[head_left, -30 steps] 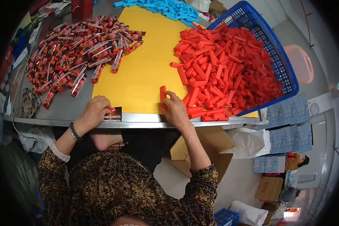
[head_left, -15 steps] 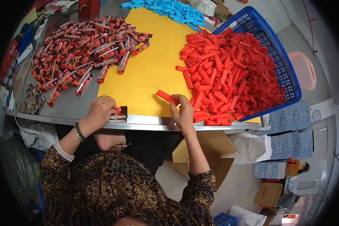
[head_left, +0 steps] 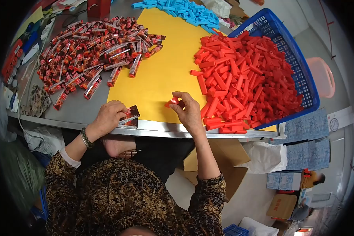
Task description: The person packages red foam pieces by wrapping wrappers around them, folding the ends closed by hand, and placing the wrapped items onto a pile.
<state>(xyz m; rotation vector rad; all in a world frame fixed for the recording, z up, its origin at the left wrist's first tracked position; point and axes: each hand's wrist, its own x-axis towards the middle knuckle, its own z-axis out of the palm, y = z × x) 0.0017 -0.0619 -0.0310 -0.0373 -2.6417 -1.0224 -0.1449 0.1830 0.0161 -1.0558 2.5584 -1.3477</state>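
Observation:
My left hand [head_left: 108, 117] is closed on a dark red printed wrapper [head_left: 132, 118] with a clear strip, at the table's front edge. Between the thumb and fingers of my right hand [head_left: 189, 112] is a red triangular tube [head_left: 172, 102], held above the yellow sheet [head_left: 153, 94] with one end toward the camera. To the right of that hand lies a large heap of similar red tubes [head_left: 232, 78]. A pile of printed wrappers with clear strips [head_left: 94, 55] lies beyond my left hand.
A blue plastic basket [head_left: 308, 84] lies tipped behind the red heap. Light-blue pieces [head_left: 185, 11] are piled at the far edge. The metal table edge [head_left: 161, 126] runs before me, with an open cardboard box [head_left: 220, 157] below. Other people are in the background at right.
My right hand has turned the red tube from lying sideways to end-on. My left hand has tilted the wrapper up. The whole view has shifted slightly.

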